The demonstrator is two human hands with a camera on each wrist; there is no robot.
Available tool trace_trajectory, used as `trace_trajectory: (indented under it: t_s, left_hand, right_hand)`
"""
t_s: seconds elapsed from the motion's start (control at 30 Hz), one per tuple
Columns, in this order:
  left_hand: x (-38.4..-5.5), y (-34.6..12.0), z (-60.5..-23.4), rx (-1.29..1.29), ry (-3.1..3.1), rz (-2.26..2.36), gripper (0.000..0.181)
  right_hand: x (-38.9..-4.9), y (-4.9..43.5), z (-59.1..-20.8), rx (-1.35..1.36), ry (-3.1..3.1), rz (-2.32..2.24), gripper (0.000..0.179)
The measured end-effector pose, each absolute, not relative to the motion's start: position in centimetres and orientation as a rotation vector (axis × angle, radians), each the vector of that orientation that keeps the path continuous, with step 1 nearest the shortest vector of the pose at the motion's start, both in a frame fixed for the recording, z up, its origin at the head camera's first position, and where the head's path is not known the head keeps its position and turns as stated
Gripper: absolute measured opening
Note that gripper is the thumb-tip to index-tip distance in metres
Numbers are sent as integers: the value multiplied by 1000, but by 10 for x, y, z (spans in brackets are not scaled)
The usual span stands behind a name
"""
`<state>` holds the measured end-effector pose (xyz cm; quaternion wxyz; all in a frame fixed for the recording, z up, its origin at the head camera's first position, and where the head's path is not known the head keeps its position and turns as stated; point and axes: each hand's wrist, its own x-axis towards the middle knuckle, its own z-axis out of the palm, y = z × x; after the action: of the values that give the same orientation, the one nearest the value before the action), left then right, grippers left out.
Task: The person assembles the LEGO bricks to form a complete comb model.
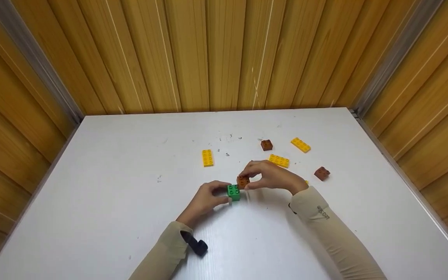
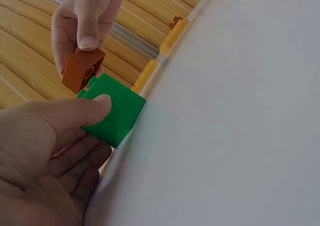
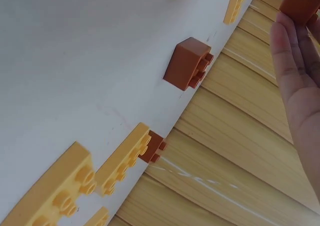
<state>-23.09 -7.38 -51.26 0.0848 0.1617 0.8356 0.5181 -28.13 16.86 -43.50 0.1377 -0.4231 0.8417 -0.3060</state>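
My left hand [image 1: 205, 200] grips a green toy brick [image 1: 233, 192] at the middle of the table, studs up. In the left wrist view the thumb presses on one side of it, and its lower edge is right at the tabletop. The right hand [image 1: 272, 175] pinches an orange-brown brick [image 1: 243, 182] between thumb and fingers. That brick is tilted, its hollow underside partly showing, and it hangs close over the studs of the green brick [image 2: 114, 113]. At the right wrist view's top corner, part of the same orange-brown brick [image 3: 299, 5] shows at the fingertips.
Yellow studded plates lie beyond the hands: one [image 1: 207, 158] left of centre, one [image 1: 279, 160] just past the right hand, another [image 1: 300, 145] farther back. Two brown bricks [image 1: 266, 145] [image 1: 322, 173] lie loose. Panelled walls [image 1: 224, 54] border the white table [image 1: 103, 175].
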Motion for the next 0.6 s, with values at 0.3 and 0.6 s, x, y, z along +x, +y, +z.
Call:
trace_trajectory:
  t_s: [0.3, 0.6]
  left_hand:
    - [-232, -75, -513, 498, 2485, 1561, 41]
    - [-232, -75, -513, 528, 2493, 1559, 40]
  right_hand:
    - [-280, 157, -434, -1261, 2398, -899, 32]
    - [-280, 151, -437, -1272, 2397, -869, 33]
